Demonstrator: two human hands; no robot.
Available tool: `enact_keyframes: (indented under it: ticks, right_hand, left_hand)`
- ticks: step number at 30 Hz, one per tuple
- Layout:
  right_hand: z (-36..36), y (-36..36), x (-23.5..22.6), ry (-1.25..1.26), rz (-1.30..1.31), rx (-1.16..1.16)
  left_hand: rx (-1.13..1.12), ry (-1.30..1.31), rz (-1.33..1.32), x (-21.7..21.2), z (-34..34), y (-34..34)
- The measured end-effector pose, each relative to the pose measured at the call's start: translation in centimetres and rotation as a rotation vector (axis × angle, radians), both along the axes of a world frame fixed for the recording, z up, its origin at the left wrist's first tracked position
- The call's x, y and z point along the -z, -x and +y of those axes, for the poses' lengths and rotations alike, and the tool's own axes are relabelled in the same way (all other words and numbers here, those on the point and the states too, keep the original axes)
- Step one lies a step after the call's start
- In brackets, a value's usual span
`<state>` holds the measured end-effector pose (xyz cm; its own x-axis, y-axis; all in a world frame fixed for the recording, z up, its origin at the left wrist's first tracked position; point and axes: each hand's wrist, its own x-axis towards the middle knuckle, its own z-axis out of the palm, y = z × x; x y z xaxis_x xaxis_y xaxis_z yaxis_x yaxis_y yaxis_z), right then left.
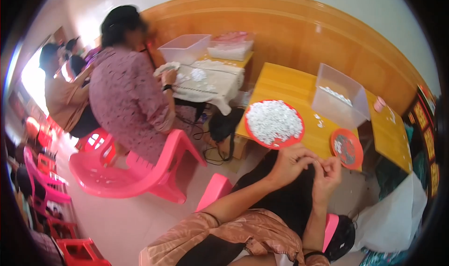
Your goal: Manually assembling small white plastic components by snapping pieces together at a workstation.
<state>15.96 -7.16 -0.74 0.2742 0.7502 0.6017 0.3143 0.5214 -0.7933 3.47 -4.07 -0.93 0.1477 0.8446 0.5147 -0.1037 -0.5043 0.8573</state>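
Observation:
Above my lap, my left hand (291,165) and my right hand (326,176) meet at the fingertips. Both are closed in a pinch, and whatever they hold is too small to make out. Just beyond my left hand is a round red plate (281,143), heaped with small white pieces (273,120). A smaller orange-red dish (358,157) sits beyond my right hand, with small grey pieces and a few white ones in it. A few loose white pieces (319,121) lie between the two dishes.
The plate and dish stand on a yellow table (285,81) with a clear plastic bin (329,108). To the left, a person in a patterned pink top (128,90) sits on a pink chair (117,184) at a cloth-covered table (220,86). A white sack (393,214) stands at right.

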Motion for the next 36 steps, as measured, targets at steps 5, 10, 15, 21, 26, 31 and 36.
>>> enact_keyframes:
  ticks: [5, 10, 15, 21, 26, 31, 36]
  right_hand:
    - [0.3, -0.9, 0.2, 0.134, 0.203, -0.153]
    - [1.2, -3.1, 1.0, 0.218, 0.183, -0.25]
    - [0.9, -3.3, 0.2, 0.261, -0.037, -0.129]
    - [-0.1, -1.4, -0.6, 0.182, -0.072, -0.103]
    - [-0.8, -0.8, -1.0, 0.189, -0.042, -0.096]
    - [-0.6, -0.3, -1.0, 0.202, 0.072, -0.09]
    - [0.0, -1.5, -0.7, 0.302, 0.116, -0.175]
  left_hand:
    - [0.042, -0.024, -0.147, 0.0, 0.2, -0.5]
    - [0.028, -0.008, -0.198, -1.4, -0.8, 0.0]
    - [-0.005, -0.035, -0.207, -0.7, -0.2, -0.3]
    - [0.004, 0.0, -0.197, -1.1, -0.5, 0.0]
    - [-0.05, -0.105, -0.113, -1.4, -0.8, 0.3]
    - [-0.11, -0.112, -0.155, -0.6, -0.7, -0.8]
    - [0.035, 0.086, -0.249, 0.2, -0.3, -1.2]
